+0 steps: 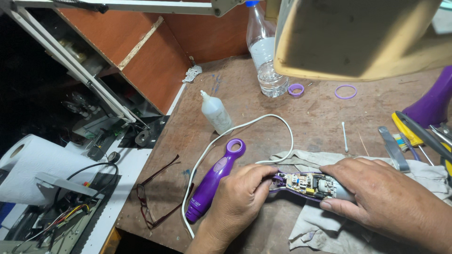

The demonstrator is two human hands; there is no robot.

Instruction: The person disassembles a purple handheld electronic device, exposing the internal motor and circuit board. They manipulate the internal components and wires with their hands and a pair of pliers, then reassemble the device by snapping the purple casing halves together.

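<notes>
My left hand (pixel 238 200) pinches the near end of an opened purple appliance body (pixel 308 186), whose circuit board and wiring lie exposed. My right hand (pixel 381 197) grips the other end of the same body, thumb under it and fingers over the top. The body rests on a grey cloth (pixel 329 226). A white power cord (pixel 245 129) loops from the body across the brown table. Next to my left hand lies the detached purple handle cover (pixel 214 181) with a ring at its end.
A small white squeeze bottle (pixel 214 112) lies behind the cord, a clear water bottle (pixel 266 56) stands further back. Two purple rings (pixel 346 91), a cotton swab (pixel 344 136), tweezers and pliers (pixel 414 134) sit right. Glasses (pixel 155 193) lie at the left edge, a paper roll (pixel 33 167) beyond.
</notes>
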